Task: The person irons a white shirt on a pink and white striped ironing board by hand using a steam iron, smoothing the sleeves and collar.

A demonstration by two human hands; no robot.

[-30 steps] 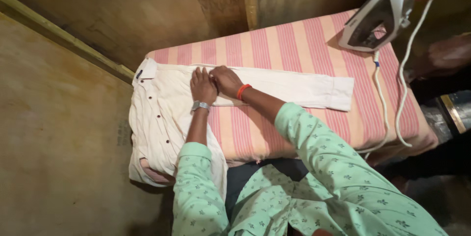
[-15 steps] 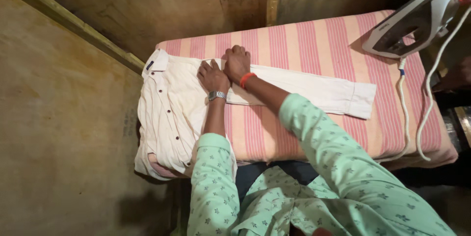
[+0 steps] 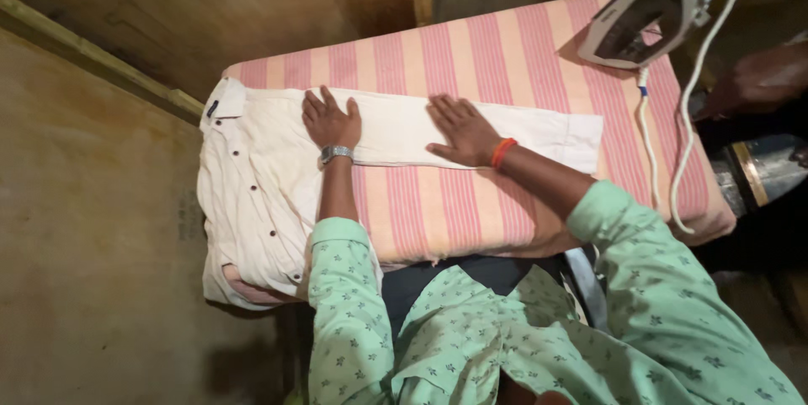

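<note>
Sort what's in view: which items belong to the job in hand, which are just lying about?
In use: left hand and right hand, both flat on the cream shirt; striped ironing pad underneath.
Lying about: iron standing at the pad's far corner, its white cord.

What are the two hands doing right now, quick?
Left hand: open, flat on the white shirt, gripping nothing.
Right hand: open, fingers spread, flat on the shirt's sleeve, gripping nothing.
</note>
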